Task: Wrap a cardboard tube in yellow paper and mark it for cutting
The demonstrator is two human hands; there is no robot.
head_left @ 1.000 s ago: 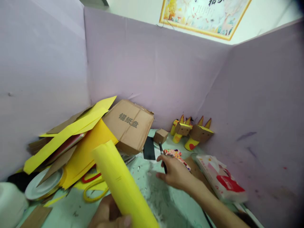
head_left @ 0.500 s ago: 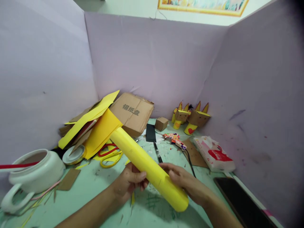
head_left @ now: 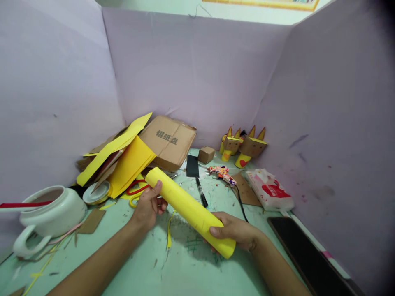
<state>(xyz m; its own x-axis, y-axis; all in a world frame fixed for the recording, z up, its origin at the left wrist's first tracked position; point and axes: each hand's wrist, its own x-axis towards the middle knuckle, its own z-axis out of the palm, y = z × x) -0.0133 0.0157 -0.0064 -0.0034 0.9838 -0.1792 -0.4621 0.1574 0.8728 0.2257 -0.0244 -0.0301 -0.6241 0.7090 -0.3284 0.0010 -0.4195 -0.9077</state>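
Note:
A rolled tube of yellow paper [head_left: 188, 209] lies slantwise in the air above the table, its far end to the upper left and its near end to the lower right. My left hand [head_left: 148, 204] grips the far end, thumb on top and fingers beneath. Around the near end is my right hand [head_left: 231, 230], its thumb across the top and some fingers hidden under the roll. Below the tube, a thin yellow paper strip [head_left: 169, 234] rests on the green tabletop [head_left: 132, 263].
On the left stand a white pot [head_left: 57, 211] and a tape roll [head_left: 97, 192]. Behind are yellow sheets [head_left: 129, 164], scissors [head_left: 135, 188] and a cardboard box [head_left: 169, 142]. A glue gun [head_left: 222, 173], marker [head_left: 202, 193], tissue pack [head_left: 270, 190], phone [head_left: 305, 250] and cardboard figures [head_left: 251, 148] sit rightward.
My left hand has slid from the tube's middle up to its far end. My right hand has shifted toward the near end. The camera view has shifted slightly.

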